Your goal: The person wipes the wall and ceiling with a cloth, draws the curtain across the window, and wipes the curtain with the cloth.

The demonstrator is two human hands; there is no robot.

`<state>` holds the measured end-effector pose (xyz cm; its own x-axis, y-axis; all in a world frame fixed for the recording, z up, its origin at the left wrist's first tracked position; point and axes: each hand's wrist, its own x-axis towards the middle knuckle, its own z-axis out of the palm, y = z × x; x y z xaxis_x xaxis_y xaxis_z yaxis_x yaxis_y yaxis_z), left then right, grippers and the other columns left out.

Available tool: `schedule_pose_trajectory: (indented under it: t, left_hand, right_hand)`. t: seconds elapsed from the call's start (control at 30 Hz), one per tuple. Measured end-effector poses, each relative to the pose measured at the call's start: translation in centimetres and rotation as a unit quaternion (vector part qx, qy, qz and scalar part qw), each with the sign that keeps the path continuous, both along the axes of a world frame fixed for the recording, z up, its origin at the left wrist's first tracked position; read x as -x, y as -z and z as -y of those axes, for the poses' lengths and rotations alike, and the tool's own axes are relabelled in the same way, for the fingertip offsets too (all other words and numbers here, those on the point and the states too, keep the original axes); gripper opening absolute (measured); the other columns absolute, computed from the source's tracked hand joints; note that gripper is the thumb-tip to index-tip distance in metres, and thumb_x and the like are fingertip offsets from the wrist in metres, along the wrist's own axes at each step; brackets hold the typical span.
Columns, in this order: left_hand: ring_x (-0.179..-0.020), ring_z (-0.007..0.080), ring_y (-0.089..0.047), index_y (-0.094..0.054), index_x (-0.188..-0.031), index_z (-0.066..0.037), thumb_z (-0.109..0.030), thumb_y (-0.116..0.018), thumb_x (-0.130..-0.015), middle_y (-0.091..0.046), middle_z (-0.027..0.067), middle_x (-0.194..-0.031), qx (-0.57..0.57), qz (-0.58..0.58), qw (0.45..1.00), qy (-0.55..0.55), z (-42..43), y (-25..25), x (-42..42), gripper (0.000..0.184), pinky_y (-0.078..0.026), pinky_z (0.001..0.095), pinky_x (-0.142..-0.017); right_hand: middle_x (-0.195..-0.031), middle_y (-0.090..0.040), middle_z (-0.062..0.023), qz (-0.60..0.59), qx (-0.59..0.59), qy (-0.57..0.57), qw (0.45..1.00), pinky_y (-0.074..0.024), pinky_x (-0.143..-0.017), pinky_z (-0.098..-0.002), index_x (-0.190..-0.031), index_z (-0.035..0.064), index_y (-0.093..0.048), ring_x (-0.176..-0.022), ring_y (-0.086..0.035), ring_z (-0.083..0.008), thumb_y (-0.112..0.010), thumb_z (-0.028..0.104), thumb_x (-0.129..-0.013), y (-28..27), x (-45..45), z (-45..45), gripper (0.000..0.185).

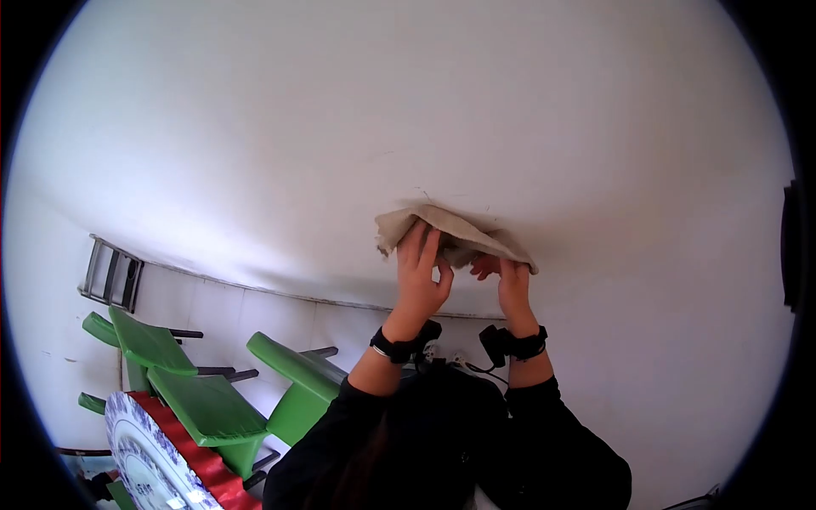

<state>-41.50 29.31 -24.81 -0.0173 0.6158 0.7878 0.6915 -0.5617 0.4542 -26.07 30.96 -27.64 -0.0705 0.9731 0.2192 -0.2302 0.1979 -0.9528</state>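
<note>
A beige cloth [455, 228] is spread in folds against the white wall [382, 127], in front of me. My left hand [421, 270] is raised to the cloth's left part, its fingers reaching up under the edge and its thumb apart, touching the cloth. On the right, my right hand [510, 285] holds the cloth's lower right edge, with fingers partly hidden behind the fabric. Black straps with small devices sit on both wrists. Faint dark marks show on the wall just above the cloth.
Green chairs [208, 404] stand at the lower left beside a round table with a blue-and-white patterned top [140, 455] and red cloth trim [195, 455]. A metal-framed rack or stool [110, 274] is by the wall at far left. A dark object [790, 246] shows at the right edge.
</note>
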Motion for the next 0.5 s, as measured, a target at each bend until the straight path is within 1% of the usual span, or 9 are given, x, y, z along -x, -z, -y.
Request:
schedule_pose_trajectory:
  t: [0.03, 0.07, 0.13, 0.17, 0.23, 0.27, 0.33, 0.47, 0.5]
  left_hand:
    - [-0.105, 0.04, -0.04, -0.042, -0.117, -0.002, 0.001, -0.051, -0.065, -0.037, 0.021, -0.121, -0.002, 0.001, 1.0, -0.004, -0.1, 0.2, 0.3, 0.052, -0.035, 0.0425, -0.087]
    - [-0.104, 0.0389, -0.041, -0.042, -0.116, -0.001, 0.003, -0.051, -0.065, -0.039, 0.0204, -0.118, 0.005, 0.017, 1.0, 0.002, -0.1, 0.4, 0.6, 0.052, -0.035, 0.0409, -0.087]
    - [-0.103, 0.0379, -0.042, -0.041, -0.115, -0.001, 0.004, -0.05, -0.065, -0.041, 0.0199, -0.115, 0.01, 0.034, 0.999, 0.004, -0.2, 1.2, 1.3, 0.051, -0.035, 0.0394, -0.087]
    - [-0.099, 0.0329, -0.044, -0.043, -0.11, 0.0, 0.006, -0.048, -0.063, -0.043, 0.0169, -0.107, 0.03, 0.091, 0.995, 0.006, -0.4, 1.8, 1.5, 0.047, -0.035, 0.0356, -0.086]
    - [-0.094, 0.0279, -0.046, -0.044, -0.104, 0.001, 0.008, -0.046, -0.062, -0.045, 0.0139, -0.099, 0.05, 0.15, 0.987, 0.005, -0.5, 2.5, 2.1, 0.043, -0.035, 0.0317, -0.086]
    - [-0.093, 0.0236, -0.047, -0.044, -0.102, 0.002, 0.009, -0.046, -0.064, -0.046, 0.0117, -0.096, 0.059, 0.221, 0.973, 0.037, -0.9, 2.8, 2.4, 0.039, -0.035, 0.0295, -0.085]
    - [-0.091, 0.0193, -0.048, -0.045, -0.099, 0.002, 0.01, -0.046, -0.065, -0.047, 0.0095, -0.093, 0.067, 0.295, 0.951, 0.069, -1.1, 2.7, 2.6, 0.035, -0.035, 0.0273, -0.083]
    - [-0.085, 0.013, -0.049, -0.046, -0.094, 0.003, 0.006, -0.049, -0.072, -0.05, 0.0061, -0.085, 0.049, 0.345, 0.936, 0.05, -0.8, 1.1, 2.5, 0.022, -0.037, 0.0233, -0.077]
    - [-0.078, 0.0126, -0.051, -0.049, -0.089, 0.003, 0.004, -0.05, -0.073, -0.052, 0.0061, -0.08, 0.068, 0.316, 0.946, -0.005, -0.9, 1.8, 2.6, 0.017, -0.039, 0.0233, -0.073]
  right_hand:
    - [-0.083, -0.059, -0.0131, -0.018, -0.001, -0.028, 0.999, -0.0468, -0.06, -0.0299, -0.097, -0.0029, -0.05, -0.07, -0.058, -0.0211, -0.035, 0.024, -0.09, -1.1, 0.0, 0.1, 0.031]
    - [-0.083, -0.059, -0.0131, -0.018, -0.002, -0.032, 0.999, -0.0468, -0.06, -0.0299, -0.097, -0.0029, -0.05, -0.07, -0.058, -0.0211, -0.035, 0.024, -0.09, -0.6, 0.3, -0.3, 0.031]
    - [-0.088, -0.058, -0.012, -0.071, -0.017, 0.048, 0.996, -0.0464, -0.066, -0.0307, -0.098, -0.0009, -0.052, -0.077, -0.058, -0.0205, -0.039, 0.023, -0.088, 2.3, 0.8, -1.3, 0.029]
    - [-0.088, -0.058, -0.012, -0.07, -0.018, 0.043, 0.996, -0.0464, -0.066, -0.0307, -0.098, -0.0009, -0.052, -0.077, -0.058, -0.0205, -0.039, 0.023, -0.088, 3.5, 0.2, -2.1, 0.029]
    - [-0.104, -0.053, -0.0119, 0.158, -0.067, -0.03, 0.985, -0.0419, -0.082, -0.0331, -0.11, -0.0001, -0.046, -0.094, -0.052, -0.0204, -0.046, 0.012, -0.084, 3.4, -1.1, -2.6, 0.029]
    - [-0.104, -0.053, -0.0119, 0.159, -0.065, -0.032, 0.985, -0.0419, -0.082, -0.0331, -0.11, -0.0001, -0.046, -0.094, -0.052, -0.0204, -0.046, 0.012, -0.084, 3.7, -1.2, -2.3, 0.029]
    - [-0.101, -0.055, -0.0106, -0.103, 0.099, -0.12, 0.982, -0.0435, -0.076, -0.0307, -0.101, -0.0007, -0.05, -0.089, -0.054, -0.0184, -0.049, 0.021, -0.084, -1.2, 0.2, -1.0, 0.028]
    - [-0.1, -0.055, -0.0119, 0.01, 0.17, -0.075, 0.983, -0.0413, -0.08, -0.0333, -0.102, -0.0028, -0.051, -0.091, -0.053, -0.0219, -0.05, 0.009, -0.079, -1.3, 0.3, -1.3, 0.026]
    - [-0.096, -0.056, -0.012, 0.098, 0.039, 0.035, 0.994, -0.0418, -0.077, -0.0332, -0.1, -0.0036, -0.051, -0.087, -0.053, -0.0222, -0.05, 0.011, -0.079, -0.3, 1.2, -1.4, 0.025]
